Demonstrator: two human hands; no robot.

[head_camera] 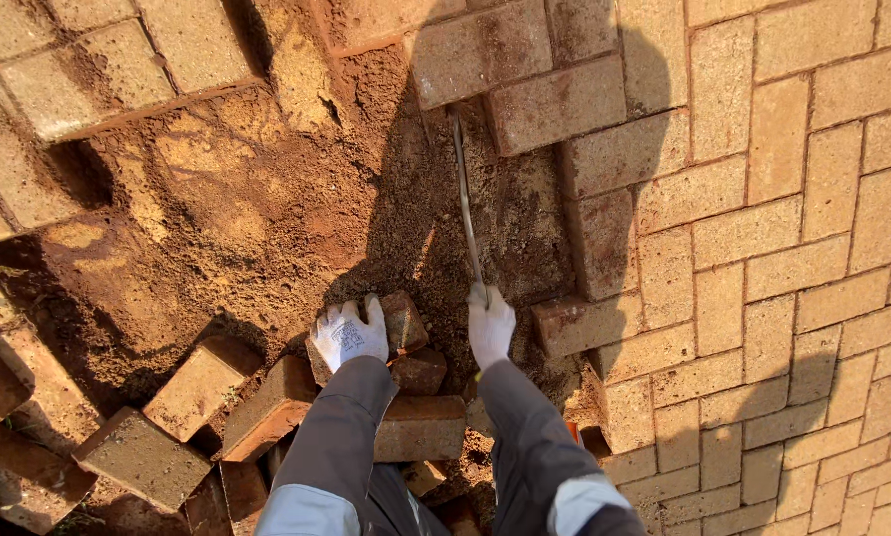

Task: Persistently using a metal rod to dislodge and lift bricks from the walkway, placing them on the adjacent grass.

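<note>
Head view, looking straight down. Both forearms enter from the bottom edge in grey sleeves; the upper arms are cut off by the frame.

Right hand [489, 325], white glove, lower centre: clenched around the near end of a thin metal rod [465, 199]. The grip end is hidden inside the fist, so its shape cannot be made out. Long axis runs nearly vertical in the frame, leaning slightly left toward the top. The far tip points to the upper centre and meets the edge of a paving brick [557, 103] at the border of the laid paving; the contact point lies in shadow, probably touching.

Left hand [349, 335], white glove, just left of the right hand: grasping a loose reddish brick [404, 320], fingers over its top left edge. Much of that brick is covered by the glove.

Bare sandy soil [227, 208] fills the centre and upper left, half in the person's shadow. Loose bricks [207, 382] lie heaped at lower left, several cut off by the frame edge. Laid paving [803, 248] covers the right side.
</note>
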